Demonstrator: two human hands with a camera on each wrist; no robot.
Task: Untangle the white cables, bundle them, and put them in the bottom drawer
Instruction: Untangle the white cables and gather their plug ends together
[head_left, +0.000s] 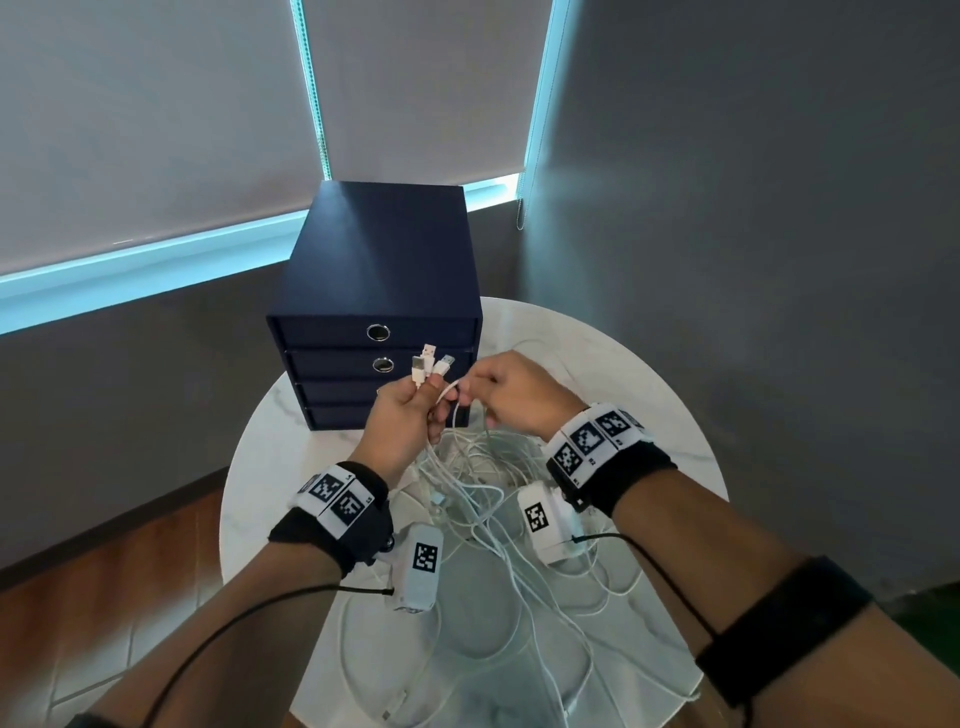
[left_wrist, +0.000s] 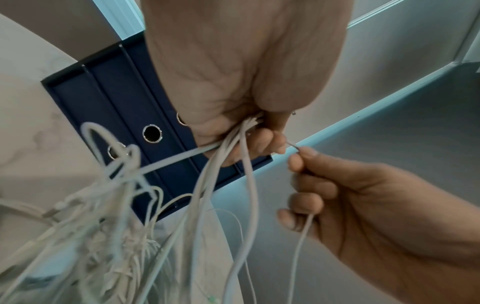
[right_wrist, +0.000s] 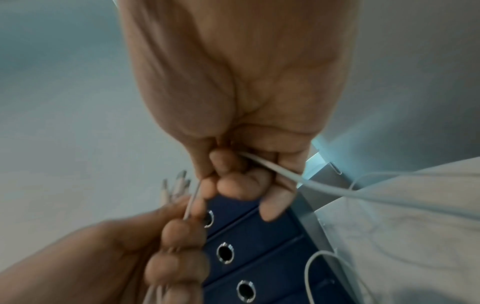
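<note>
My left hand (head_left: 410, 410) grips a bunch of white cables near their ends, and three USB plugs (head_left: 430, 361) stick up above the fist. My right hand (head_left: 501, 395) pinches a single white cable (head_left: 449, 392) right beside the left fist. The left wrist view shows the cables (left_wrist: 233, 144) running out of the left hand (left_wrist: 244, 115) while the right hand (left_wrist: 337, 195) holds one strand. The other wrist view has the right hand (right_wrist: 241, 179) curled round a cable (right_wrist: 285, 172). A tangled pile of cables (head_left: 483, 499) lies on the table below. The navy drawer unit (head_left: 374, 280) stands behind, all drawers closed.
The round white marble table (head_left: 623, 374) holds the drawer unit at its far left and loose cable loops (head_left: 467, 623) toward its near edge. Grey walls and window blinds (head_left: 156, 130) stand behind. Wooden floor (head_left: 104, 597) shows at the left.
</note>
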